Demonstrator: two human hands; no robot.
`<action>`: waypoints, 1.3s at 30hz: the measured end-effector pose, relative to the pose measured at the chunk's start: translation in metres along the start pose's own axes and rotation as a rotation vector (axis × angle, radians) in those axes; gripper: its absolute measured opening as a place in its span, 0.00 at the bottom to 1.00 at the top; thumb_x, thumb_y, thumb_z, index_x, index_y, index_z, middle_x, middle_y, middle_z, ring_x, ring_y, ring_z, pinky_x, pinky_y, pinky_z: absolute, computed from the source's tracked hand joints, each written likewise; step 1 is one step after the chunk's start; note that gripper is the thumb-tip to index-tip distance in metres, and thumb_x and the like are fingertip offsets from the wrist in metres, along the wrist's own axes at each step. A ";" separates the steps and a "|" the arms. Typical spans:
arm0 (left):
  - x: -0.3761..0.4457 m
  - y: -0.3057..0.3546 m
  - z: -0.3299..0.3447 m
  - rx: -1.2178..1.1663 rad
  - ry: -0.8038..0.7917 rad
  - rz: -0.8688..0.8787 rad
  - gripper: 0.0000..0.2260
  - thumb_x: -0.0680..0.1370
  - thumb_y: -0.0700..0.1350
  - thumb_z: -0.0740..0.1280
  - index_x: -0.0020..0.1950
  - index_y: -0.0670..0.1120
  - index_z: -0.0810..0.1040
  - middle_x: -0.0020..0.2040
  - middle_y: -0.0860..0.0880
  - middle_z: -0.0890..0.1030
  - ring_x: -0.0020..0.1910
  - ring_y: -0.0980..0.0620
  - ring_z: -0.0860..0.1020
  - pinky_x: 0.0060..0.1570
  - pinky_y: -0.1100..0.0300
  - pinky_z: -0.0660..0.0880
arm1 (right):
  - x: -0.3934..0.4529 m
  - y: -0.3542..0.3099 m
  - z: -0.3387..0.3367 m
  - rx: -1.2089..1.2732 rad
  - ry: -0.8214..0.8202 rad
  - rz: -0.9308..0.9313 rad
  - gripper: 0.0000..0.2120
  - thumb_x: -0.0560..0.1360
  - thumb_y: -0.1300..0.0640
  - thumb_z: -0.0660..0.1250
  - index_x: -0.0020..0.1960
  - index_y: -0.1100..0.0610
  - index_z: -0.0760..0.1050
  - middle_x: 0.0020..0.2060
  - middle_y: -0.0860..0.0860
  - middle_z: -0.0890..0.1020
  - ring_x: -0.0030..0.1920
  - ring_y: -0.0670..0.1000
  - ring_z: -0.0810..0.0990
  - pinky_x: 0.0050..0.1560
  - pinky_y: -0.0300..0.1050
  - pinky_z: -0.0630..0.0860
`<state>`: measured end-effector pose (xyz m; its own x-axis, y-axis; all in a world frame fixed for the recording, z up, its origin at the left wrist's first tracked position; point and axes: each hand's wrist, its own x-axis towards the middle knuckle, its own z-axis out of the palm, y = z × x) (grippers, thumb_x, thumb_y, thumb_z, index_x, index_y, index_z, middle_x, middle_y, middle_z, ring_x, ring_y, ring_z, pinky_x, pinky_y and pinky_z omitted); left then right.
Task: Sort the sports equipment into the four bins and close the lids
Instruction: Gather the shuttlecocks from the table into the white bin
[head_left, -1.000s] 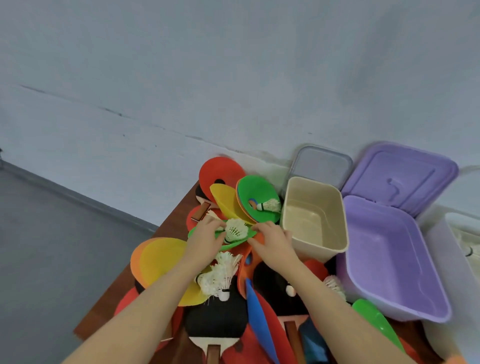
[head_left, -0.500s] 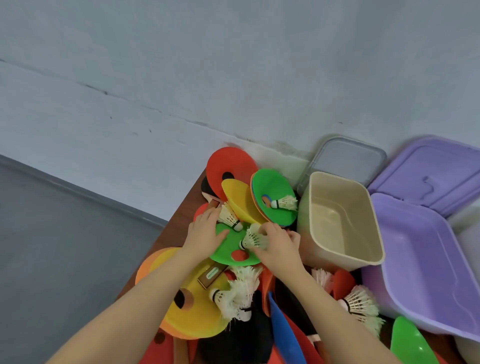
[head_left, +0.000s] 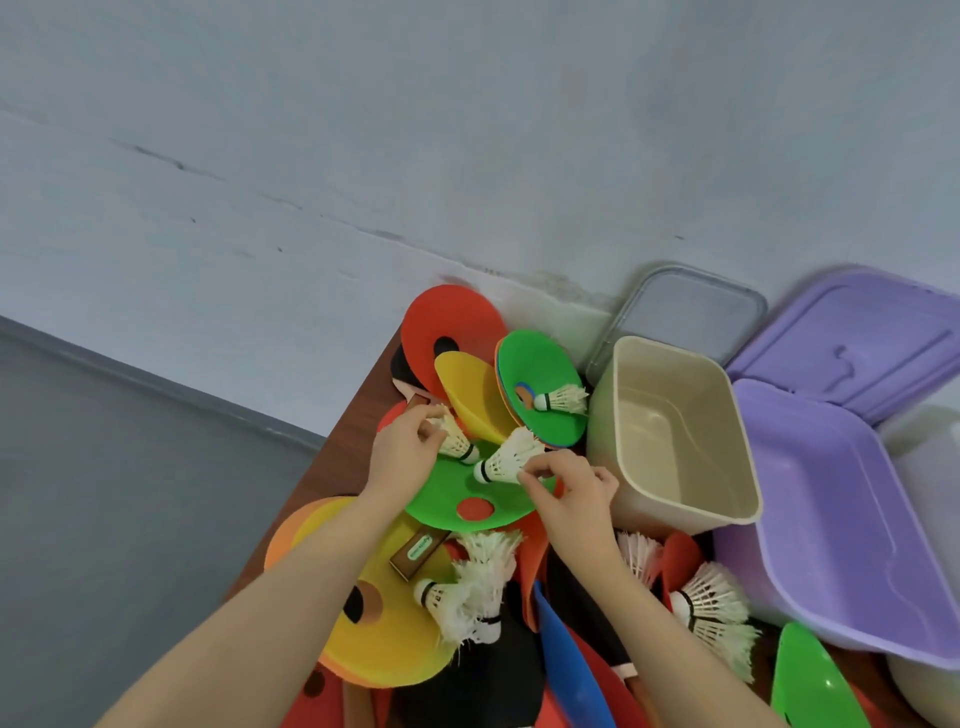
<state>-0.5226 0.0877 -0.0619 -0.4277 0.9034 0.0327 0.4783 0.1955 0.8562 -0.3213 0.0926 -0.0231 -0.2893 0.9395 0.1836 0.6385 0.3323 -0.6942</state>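
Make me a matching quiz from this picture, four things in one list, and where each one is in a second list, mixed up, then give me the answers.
Things:
1. beige bin
2. grey lid
3. purple bin
4. lone shuttlecock

Places:
A. propped against the wall behind the beige bin
B. lying on the tilted green cone disc
C. just right of the right hand, open
D. right of the beige bin, its purple lid leaning behind it

Pairs: 1-C, 2-A, 3-D, 4-B

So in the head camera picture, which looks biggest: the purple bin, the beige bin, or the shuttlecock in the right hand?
1. Purple bin
2. Beige bin
3. Shuttlecock, pinched by the right hand
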 end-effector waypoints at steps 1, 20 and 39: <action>-0.004 0.005 -0.004 -0.003 0.009 0.015 0.12 0.76 0.41 0.66 0.59 0.49 0.78 0.41 0.52 0.77 0.44 0.54 0.75 0.47 0.58 0.73 | 0.000 -0.003 -0.003 0.027 0.005 -0.006 0.15 0.72 0.57 0.70 0.37 0.39 0.70 0.39 0.38 0.78 0.43 0.40 0.74 0.55 0.33 0.53; -0.178 0.170 0.059 0.376 0.190 0.709 0.13 0.73 0.47 0.61 0.52 0.48 0.81 0.40 0.52 0.78 0.43 0.49 0.76 0.43 0.59 0.63 | -0.138 0.066 -0.192 0.104 0.238 -0.246 0.05 0.70 0.58 0.68 0.39 0.50 0.75 0.36 0.42 0.76 0.37 0.43 0.74 0.40 0.48 0.73; -0.218 0.341 0.262 0.150 -0.015 0.972 0.13 0.75 0.44 0.61 0.54 0.43 0.81 0.41 0.48 0.79 0.39 0.46 0.75 0.42 0.62 0.68 | -0.181 0.202 -0.382 -0.002 0.530 -0.124 0.03 0.71 0.62 0.69 0.39 0.55 0.76 0.36 0.42 0.75 0.37 0.44 0.75 0.39 0.48 0.73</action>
<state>-0.0648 0.0574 0.0876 0.2128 0.7010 0.6807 0.7096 -0.5897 0.3855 0.1321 0.0219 0.0692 0.0360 0.8067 0.5899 0.6243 0.4428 -0.6436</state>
